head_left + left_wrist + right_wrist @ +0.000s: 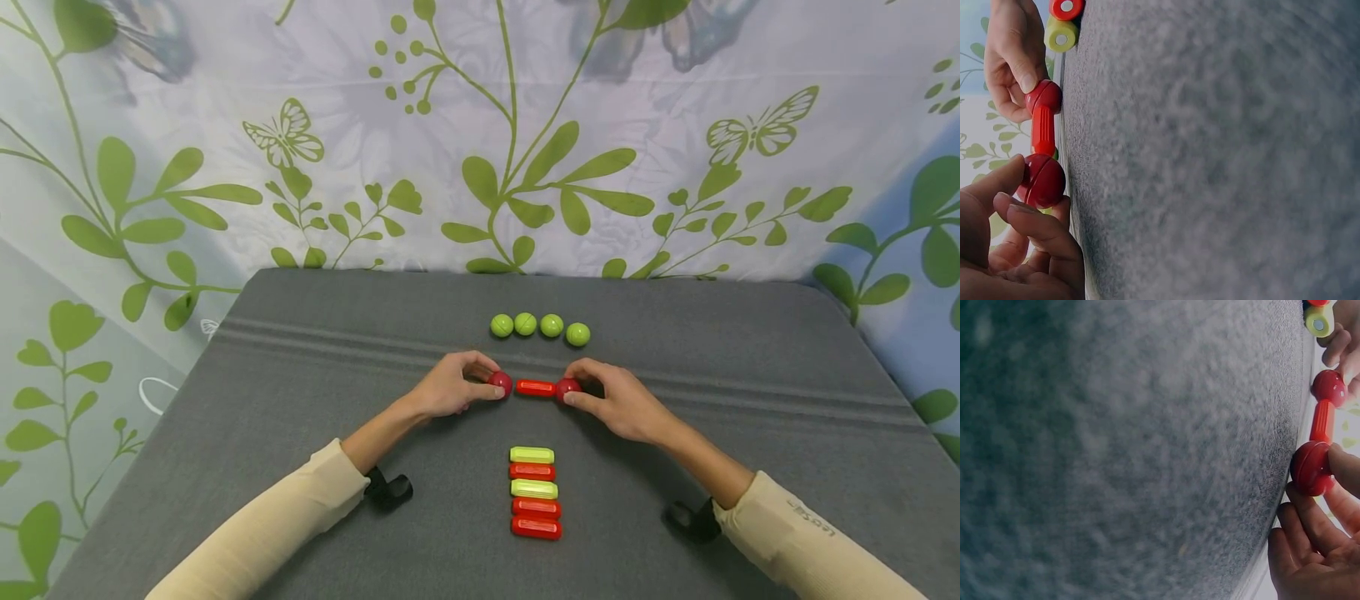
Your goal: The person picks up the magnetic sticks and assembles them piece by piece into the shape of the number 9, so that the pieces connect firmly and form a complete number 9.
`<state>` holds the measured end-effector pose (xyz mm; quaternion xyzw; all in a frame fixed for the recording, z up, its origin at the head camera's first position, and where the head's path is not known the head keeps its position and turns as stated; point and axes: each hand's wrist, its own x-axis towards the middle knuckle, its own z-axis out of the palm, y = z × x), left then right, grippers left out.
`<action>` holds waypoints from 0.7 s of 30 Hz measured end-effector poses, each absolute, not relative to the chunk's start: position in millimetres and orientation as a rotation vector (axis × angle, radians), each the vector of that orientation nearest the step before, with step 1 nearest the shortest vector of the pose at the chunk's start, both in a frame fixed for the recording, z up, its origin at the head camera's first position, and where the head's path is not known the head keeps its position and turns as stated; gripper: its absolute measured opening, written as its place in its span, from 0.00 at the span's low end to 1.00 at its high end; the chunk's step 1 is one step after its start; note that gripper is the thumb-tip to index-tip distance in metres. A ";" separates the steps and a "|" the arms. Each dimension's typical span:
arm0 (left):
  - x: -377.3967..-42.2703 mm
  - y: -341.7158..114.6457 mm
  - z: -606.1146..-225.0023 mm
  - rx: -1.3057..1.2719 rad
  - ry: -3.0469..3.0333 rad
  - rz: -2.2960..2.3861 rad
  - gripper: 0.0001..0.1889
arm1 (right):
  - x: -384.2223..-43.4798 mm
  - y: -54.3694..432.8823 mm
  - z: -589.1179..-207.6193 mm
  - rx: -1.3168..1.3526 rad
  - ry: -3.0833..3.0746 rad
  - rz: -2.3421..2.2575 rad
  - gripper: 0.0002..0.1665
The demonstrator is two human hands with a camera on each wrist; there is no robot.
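My left hand (456, 386) pinches a dark red ball (500, 384) between thumb and fingers, near the middle of the grey table. My right hand (624, 403) pinches another dark red ball (567, 391). Between the two balls lies a red ribbed rod (536, 388); its right end meets the right ball. At its left end the head view shows a thin gap to the left ball (1044, 181). In the right wrist view the right ball (1311, 469) sits between thumb and fingertips, in line with the rod (1322, 422).
Beyond the hands, several green balls (551, 326) form a row. Nearer the front, several rods lie stacked in a column, yellow-green ones (533, 489) and red ones (536, 527). A patterned cloth (375, 167) hangs behind the grey table (337, 333).
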<state>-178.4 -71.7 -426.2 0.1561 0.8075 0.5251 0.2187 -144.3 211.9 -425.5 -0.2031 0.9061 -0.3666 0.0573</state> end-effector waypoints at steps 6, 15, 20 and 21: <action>-176.5 -68.8 -426.2 0.454 2.230 1.455 0.18 | -144.3 211.4 -426.3 -0.614 2.752 -1.102 0.12; -175.7 -67.3 -426.4 0.449 2.241 1.449 0.17 | -144.1 210.3 -426.4 -0.612 2.758 -1.101 0.12; -176.0 -66.6 -427.0 0.495 2.251 1.454 0.17 | -143.6 210.2 -425.6 -0.606 2.762 -1.082 0.12; -176.3 -66.7 -427.5 0.509 2.254 1.453 0.17 | -143.4 210.3 -425.3 -0.604 2.764 -1.080 0.12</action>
